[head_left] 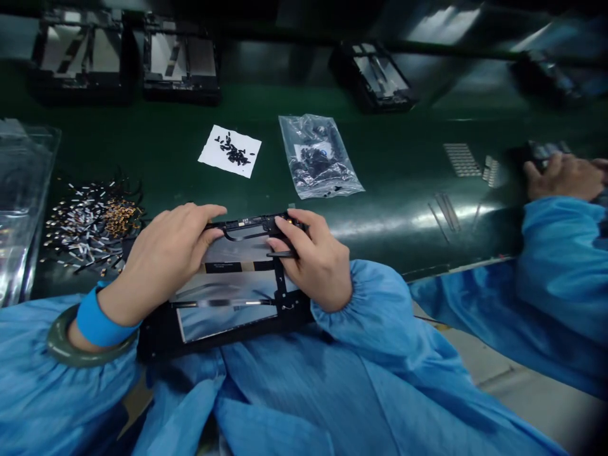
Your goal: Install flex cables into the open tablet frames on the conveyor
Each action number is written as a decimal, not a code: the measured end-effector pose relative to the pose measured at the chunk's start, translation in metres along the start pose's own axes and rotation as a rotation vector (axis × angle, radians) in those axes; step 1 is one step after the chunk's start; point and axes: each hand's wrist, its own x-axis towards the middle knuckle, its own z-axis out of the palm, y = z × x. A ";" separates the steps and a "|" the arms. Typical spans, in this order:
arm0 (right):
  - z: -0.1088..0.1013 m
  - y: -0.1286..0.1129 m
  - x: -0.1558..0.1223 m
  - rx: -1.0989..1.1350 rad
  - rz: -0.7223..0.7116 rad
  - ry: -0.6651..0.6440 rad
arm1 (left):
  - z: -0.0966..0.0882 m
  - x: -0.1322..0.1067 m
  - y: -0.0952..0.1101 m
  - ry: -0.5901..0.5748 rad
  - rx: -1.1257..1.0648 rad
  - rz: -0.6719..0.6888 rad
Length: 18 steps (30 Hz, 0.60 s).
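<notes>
An opened tablet point(251, 252) with a black frame and silvery inner plates lies tilted in front of my body. My left hand point(173, 250) is closed on its far left edge, thumb and fingers pinching near a small circuit strip and a black cable. At the far right corner, the thumb and fingers of my right hand point(319, 259) press together on the frame. A thin black tool point(281, 254), like tweezers, sticks out from under that hand; most of it is hidden by the palm.
Left of the tablet lies a pile of small flex cables point(90, 221). Beyond are a white paper point(213, 155) with black bits and a clear bag point(320, 158) of black parts. Opened tablets point(183, 57) line the back. A co-worker's hand point(565, 177) is at right.
</notes>
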 end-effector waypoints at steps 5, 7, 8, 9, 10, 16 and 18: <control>0.005 -0.014 0.008 0.093 0.087 -0.004 | -0.001 -0.002 0.004 0.027 -0.015 -0.009; 0.003 -0.014 0.010 0.177 0.150 -0.035 | -0.002 -0.002 0.007 0.049 -0.012 -0.043; 0.002 -0.014 0.011 0.221 0.174 -0.054 | -0.003 -0.001 0.009 0.053 -0.013 -0.061; 0.001 -0.013 0.012 0.264 0.190 -0.071 | -0.003 -0.001 0.010 0.055 -0.018 -0.076; 0.000 -0.012 0.013 0.306 0.200 -0.086 | -0.003 -0.001 0.012 0.053 -0.026 -0.088; -0.004 -0.006 0.014 0.451 0.220 -0.123 | -0.003 -0.003 0.015 0.062 -0.034 -0.098; -0.005 -0.006 0.014 0.474 0.218 -0.121 | -0.002 -0.005 0.016 0.075 -0.024 -0.087</control>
